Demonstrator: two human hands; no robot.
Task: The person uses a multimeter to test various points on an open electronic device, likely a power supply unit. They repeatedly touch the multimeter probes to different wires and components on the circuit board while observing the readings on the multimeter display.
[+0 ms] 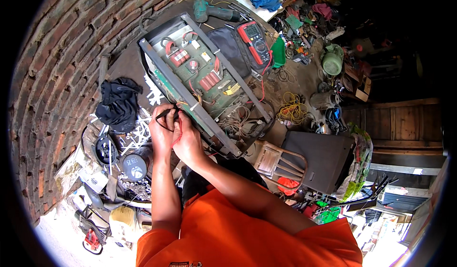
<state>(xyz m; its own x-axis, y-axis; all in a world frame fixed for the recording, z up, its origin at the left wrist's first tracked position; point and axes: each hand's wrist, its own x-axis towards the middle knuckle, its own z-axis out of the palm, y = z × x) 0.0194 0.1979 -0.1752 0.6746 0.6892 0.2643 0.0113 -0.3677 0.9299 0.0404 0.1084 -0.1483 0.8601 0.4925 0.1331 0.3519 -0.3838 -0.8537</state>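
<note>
My left hand point(162, 132) and my right hand point(189, 139) are close together at the near left edge of an opened metal-framed electrical unit point(223, 68). The fingers of my left hand are closed around a thin black test probe point(164, 113). My right hand is also closed, and a red lead crosses it; its grip looks like one on a test probe, whose tip is hidden by the fingers. Inside the unit are a green circuit board, red cylindrical parts and bundled wires. Beyond it lies a red and grey multimeter point(255, 43) with a red lead running from it.
A green and black cordless drill point(209, 10) lies past the unit. Black cloth point(118, 104), white plastic strips and a dark round-lidded container point(135, 167) sit left. Yellow wire point(292, 109), a green motor point(332, 60) and a wooden chair point(281, 164) are right. A brick wall point(52, 76) borders the left.
</note>
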